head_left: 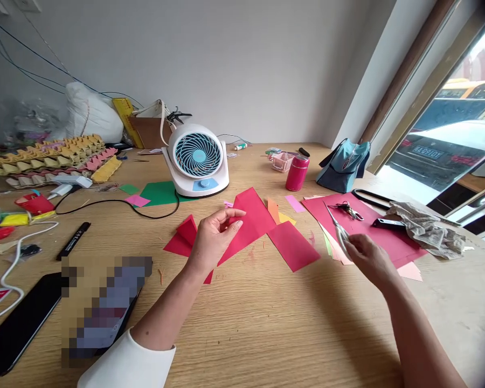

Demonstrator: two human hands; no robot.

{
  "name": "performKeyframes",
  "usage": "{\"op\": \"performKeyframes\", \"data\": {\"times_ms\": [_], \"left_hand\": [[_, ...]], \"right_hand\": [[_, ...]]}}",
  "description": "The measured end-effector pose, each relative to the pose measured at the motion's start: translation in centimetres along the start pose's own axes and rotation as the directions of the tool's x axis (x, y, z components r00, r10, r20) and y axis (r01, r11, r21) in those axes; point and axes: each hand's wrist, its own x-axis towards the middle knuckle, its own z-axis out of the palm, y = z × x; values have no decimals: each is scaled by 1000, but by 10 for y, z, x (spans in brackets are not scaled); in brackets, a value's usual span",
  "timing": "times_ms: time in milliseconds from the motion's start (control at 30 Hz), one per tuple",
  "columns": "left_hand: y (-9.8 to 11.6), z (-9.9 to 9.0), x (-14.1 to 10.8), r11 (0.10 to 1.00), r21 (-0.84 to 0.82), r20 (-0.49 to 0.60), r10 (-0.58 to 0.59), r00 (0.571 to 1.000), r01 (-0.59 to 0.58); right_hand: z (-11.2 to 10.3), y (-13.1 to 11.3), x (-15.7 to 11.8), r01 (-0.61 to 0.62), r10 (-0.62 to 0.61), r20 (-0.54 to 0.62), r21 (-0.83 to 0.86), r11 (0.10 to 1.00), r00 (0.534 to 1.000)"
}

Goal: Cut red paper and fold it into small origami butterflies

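Right hand [367, 257] gripping scissors [340, 231] near big red sheet [382, 245], left hand [212, 237] curled at red paper [254, 213], can't tell if pinching it, fan [198, 156] behind.

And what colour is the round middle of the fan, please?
The round middle of the fan is light blue, seen best in the head view.

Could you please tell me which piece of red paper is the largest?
It is the rightmost red sheet, near the right hand holding scissors; it spreads wider than the other red pieces.
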Motion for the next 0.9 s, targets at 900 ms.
{"op": "performKeyframes", "data": {"times_ms": [900], "left_hand": [[18,1,-9,983,180,80,16,997,-30]], "right_hand": [[51,-104,-88,-70,-477,637,640,765,606]]}}
